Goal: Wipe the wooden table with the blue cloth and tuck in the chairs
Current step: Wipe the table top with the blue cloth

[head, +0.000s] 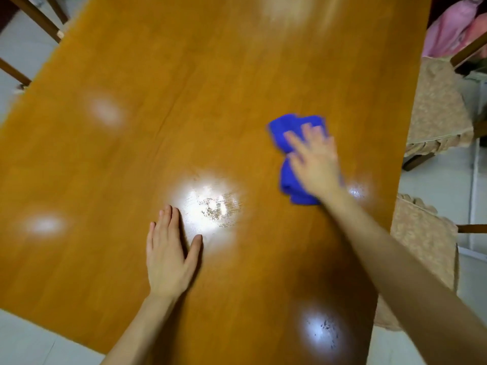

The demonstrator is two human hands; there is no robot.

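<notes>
The wooden table (163, 75) fills most of the view, orange-brown with bright light reflections on it. A crumpled blue cloth (287, 127) lies on its right half. My right hand (315, 162) presses flat on the cloth with straight, spread fingers and is blurred by motion. My left hand (168, 254) rests flat on the bare tabletop nearer to me, fingers straight and together, thumb out. Two chairs with beige patterned seat covers stand along the table's right edge, one farther (437, 109) and one nearer (421, 238).
Dark wooden chair legs (39, 19) show beyond the table's far left corner. A pink fabric item (453, 27) sits at the top right behind the far chair. Pale floor tiles (34, 338) surround the table.
</notes>
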